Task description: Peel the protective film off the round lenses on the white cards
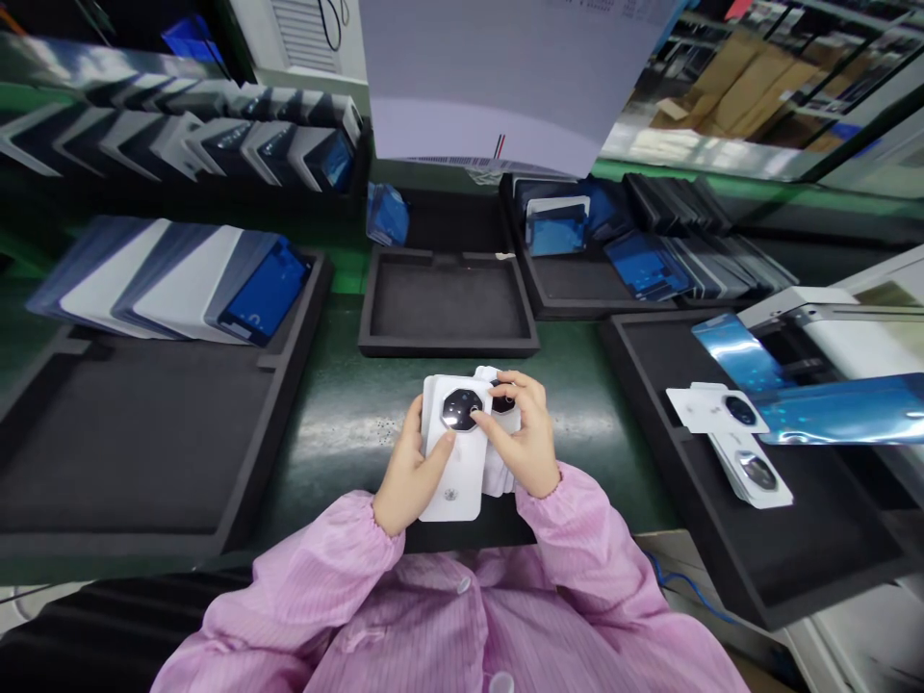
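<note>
My left hand (409, 474) grips a white phone back cover (452, 472) from its left edge, thumb lying on its face. The cover bears a black octagonal camera module (461, 409) near its top. My right hand (524, 438) is closed around a second white cover (503, 423) and a white cloth behind the first one, and its fingertips touch the camera module. Both hands hover over the green bench (346, 423) in front of my pink sleeves.
An empty black foam tray (448, 308) lies straight ahead. The left tray (144, 423) carries white covers leaning in a row (180, 279). The right tray (780, 539) holds two white covers (729, 433) beside blue film strips (830, 404). More covers stand in far trays.
</note>
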`<state>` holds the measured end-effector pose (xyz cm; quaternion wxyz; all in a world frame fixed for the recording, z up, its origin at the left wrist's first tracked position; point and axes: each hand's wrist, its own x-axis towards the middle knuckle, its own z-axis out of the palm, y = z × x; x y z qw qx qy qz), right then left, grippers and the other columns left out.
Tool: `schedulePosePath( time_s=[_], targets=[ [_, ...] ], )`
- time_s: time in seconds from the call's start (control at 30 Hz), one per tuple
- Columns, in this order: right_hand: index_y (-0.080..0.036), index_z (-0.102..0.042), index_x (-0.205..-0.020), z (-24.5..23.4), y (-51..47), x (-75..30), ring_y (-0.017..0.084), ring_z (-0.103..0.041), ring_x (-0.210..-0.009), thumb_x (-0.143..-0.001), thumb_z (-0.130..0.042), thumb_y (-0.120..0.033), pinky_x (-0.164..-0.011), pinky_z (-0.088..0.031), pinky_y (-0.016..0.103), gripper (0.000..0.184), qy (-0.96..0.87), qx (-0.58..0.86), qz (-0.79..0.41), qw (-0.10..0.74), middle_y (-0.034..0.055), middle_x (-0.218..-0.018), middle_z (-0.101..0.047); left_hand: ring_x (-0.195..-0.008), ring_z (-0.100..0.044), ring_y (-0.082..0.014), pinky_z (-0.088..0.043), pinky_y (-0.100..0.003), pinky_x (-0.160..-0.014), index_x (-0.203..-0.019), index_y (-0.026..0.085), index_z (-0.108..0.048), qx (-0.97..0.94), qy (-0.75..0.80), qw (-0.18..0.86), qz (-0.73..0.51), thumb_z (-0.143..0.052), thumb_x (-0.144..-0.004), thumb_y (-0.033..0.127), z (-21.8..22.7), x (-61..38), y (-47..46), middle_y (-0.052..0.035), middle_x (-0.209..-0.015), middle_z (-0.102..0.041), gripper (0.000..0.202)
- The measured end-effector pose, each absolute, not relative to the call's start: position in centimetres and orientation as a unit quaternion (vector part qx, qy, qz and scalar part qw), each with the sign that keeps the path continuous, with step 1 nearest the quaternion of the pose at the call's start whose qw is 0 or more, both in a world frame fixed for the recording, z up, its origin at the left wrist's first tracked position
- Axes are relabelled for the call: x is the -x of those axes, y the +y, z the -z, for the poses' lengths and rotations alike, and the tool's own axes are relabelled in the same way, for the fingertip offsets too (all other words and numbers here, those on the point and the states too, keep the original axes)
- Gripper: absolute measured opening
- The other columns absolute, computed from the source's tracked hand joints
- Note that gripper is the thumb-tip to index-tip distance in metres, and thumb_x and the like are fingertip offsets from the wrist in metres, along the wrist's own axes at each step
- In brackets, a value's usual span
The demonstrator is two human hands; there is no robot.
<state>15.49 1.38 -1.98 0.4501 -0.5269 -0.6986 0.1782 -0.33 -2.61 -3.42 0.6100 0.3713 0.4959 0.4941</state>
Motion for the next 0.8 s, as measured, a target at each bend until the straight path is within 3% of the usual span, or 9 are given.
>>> schedulePosePath(
  time_s=[0.2, 0.43, 0.53, 0.63, 0.8],
  targets=[
    [-0.023, -0.061, -0.083, 2.0, 1.2, -15.5, 0.027, -0.05, -0.111, -0.079, -0.066, -0.028, -0.097, -0.041, 0.051, 0.008, -0.689, 0.539, -0.221, 0.431, 0.0064, -0.111, -0.059, -0.121, -0.052, -0.0259, -0.043, -0.041, -0.1, -0.141, 0.023, -0.028, -0.458, 0.534, 0.532, -0.471, -0.055, -0.088, 0.031, 3.6, 0.1, -3.1, -0.0105, -0.13, -0.054, 0.06],
    [-0.025, -0.06, -0.079, 2.3, 0.6, -15.1, 0.03, -0.045, -0.122, -0.083, -0.059, -0.019, -0.1, -0.038, 0.055, 0.007, -0.763, 0.444, -0.102, 0.459, 0.0055, -0.11, -0.062, -0.109, -0.06, -0.0232, -0.05, -0.036, -0.089, -0.137, 0.024, -0.031, -0.376, 0.494, 0.617, -0.483, -0.058, -0.086, 0.032, 2.9, 0.1, -2.7, -0.0098, -0.128, -0.055, 0.058],
    [-0.027, -0.06, -0.083, 2.5, 0.5, -15.0, 0.024, -0.061, -0.105, -0.084, -0.058, -0.014, -0.094, -0.044, 0.05, 0.013, -0.82, 0.331, -0.09, 0.458, 0.0, -0.091, -0.069, -0.113, -0.057, -0.0224, -0.048, -0.035, -0.094, -0.134, 0.024, -0.035, -0.374, 0.493, 0.605, -0.501, -0.059, -0.085, 0.032, 2.8, 0.3, -2.4, -0.0083, -0.129, -0.054, 0.054],
    [-0.026, -0.06, -0.09, 2.8, 0.5, -15.0, 0.018, -0.069, -0.086, -0.083, -0.057, -0.008, -0.088, -0.049, 0.044, 0.019, -0.842, 0.255, -0.107, 0.463, -0.0009, -0.085, -0.072, -0.12, -0.053, -0.0221, -0.043, -0.035, -0.101, -0.132, 0.023, -0.038, -0.396, 0.499, 0.579, -0.509, -0.058, -0.086, 0.031, 2.8, 0.6, -2.3, -0.0081, -0.131, -0.053, 0.051],
    [-0.023, -0.057, -0.107, 3.1, 0.5, -15.0, 0.018, -0.071, -0.086, -0.083, -0.059, -0.007, -0.075, -0.057, 0.038, 0.029, -0.831, 0.218, -0.159, 0.487, 0.0037, -0.09, -0.073, -0.123, -0.051, -0.0223, -0.04, -0.035, -0.103, -0.133, 0.02, -0.035, -0.399, 0.501, 0.572, -0.513, -0.059, -0.086, 0.032, 2.9, 0.9, -2.2, -0.0101, -0.133, -0.053, 0.055]
  ],
)
